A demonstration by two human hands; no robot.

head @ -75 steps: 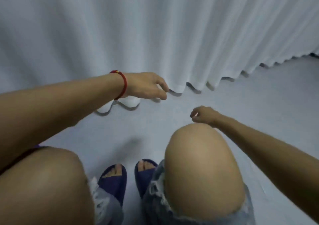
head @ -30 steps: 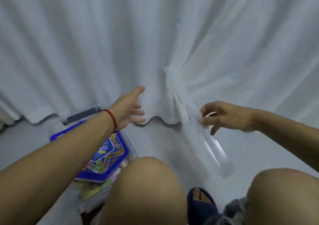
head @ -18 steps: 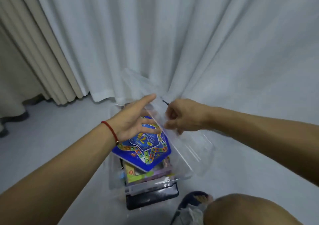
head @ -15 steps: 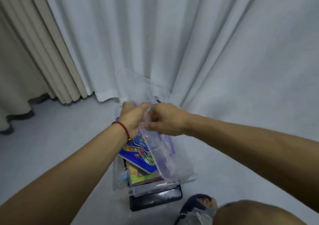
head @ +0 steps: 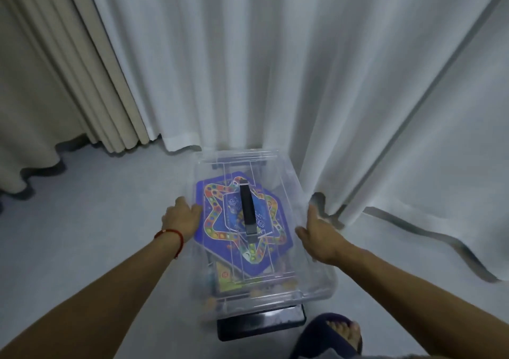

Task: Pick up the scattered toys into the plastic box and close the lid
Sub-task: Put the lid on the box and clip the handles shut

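Note:
A clear plastic box (head: 316, 284) stands on the grey floor in front of me, with its transparent lid (head: 286, 182) lying flat on top. A black handle (head: 247, 207) runs along the lid's middle. Through the lid I see a blue star-shaped game board (head: 220, 221) and other colourful toys beneath it. My left hand (head: 181, 218), with a red wrist cord, rests against the lid's left edge, fingers on the rim. My right hand (head: 319, 234) lies with straight fingers along the lid's right edge.
White curtains (head: 303, 69) hang just behind the box and touch its far right corner; beige curtains (head: 68, 69) hang at the left. A black latch (head: 261, 324) sticks out at the box's near end. My slippered foot (head: 333, 334) is at the lower right.
The lid, held tilted above the box by both hands, has come down flat onto it. My hands have moved apart to the lid's left and right edges.

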